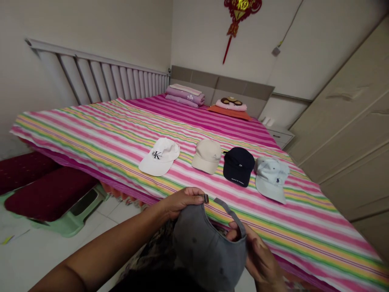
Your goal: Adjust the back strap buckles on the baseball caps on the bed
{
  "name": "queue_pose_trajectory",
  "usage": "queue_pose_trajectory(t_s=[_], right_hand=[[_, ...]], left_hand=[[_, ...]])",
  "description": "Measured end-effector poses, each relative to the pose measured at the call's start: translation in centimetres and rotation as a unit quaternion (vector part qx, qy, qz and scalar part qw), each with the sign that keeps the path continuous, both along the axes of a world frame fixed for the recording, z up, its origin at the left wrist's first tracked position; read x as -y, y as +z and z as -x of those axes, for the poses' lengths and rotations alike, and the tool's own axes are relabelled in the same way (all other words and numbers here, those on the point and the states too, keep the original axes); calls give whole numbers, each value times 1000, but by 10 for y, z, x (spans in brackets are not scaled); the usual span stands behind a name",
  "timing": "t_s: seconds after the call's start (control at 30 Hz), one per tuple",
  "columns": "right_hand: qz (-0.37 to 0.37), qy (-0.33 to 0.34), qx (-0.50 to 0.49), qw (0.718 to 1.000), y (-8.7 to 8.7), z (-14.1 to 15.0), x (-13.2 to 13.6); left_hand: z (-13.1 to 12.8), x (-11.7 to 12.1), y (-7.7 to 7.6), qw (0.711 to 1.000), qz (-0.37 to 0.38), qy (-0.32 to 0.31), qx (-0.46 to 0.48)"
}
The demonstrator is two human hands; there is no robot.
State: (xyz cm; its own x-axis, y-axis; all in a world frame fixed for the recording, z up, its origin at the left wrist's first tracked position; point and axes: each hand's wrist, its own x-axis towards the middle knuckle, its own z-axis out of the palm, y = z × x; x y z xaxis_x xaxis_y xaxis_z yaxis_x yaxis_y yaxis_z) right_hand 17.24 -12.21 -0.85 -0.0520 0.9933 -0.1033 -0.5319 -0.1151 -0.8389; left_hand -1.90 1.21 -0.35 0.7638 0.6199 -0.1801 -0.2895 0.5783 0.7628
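Observation:
A grey baseball cap [209,247] is held low in front of me, its back opening facing the bed. My left hand [187,200] pinches the strap end with the metal buckle [206,198]. On the other side my right hand [258,251] grips the cap's edge by the loose strap [226,207], which is out of the buckle. Beyond, on the bed, lie a white cap [161,157] with black letters, a beige cap [207,156], a navy cap [239,166] and a light blue cap [272,178] in a row.
A striped sheet [100,134] covers the bed. Folded purple bedding [185,95] and a pink and orange pile [230,107] lie near the headboard [243,87]. Red-topped green stools [51,190] stand at left, a radiator [103,77] behind. Wardrobe doors [352,121] are at right.

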Motion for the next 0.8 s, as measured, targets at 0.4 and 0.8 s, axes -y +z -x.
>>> queue_pose_trajectory(t_s=[0.4, 0.8], right_hand=[[-6, -5, 41, 999, -11, 4, -6], [-47, 2, 60, 997, -5, 15, -23]], left_hand=[[-6, 7, 0, 996, -61, -59, 14], [-13, 8, 4, 995, -78, -62, 24]])
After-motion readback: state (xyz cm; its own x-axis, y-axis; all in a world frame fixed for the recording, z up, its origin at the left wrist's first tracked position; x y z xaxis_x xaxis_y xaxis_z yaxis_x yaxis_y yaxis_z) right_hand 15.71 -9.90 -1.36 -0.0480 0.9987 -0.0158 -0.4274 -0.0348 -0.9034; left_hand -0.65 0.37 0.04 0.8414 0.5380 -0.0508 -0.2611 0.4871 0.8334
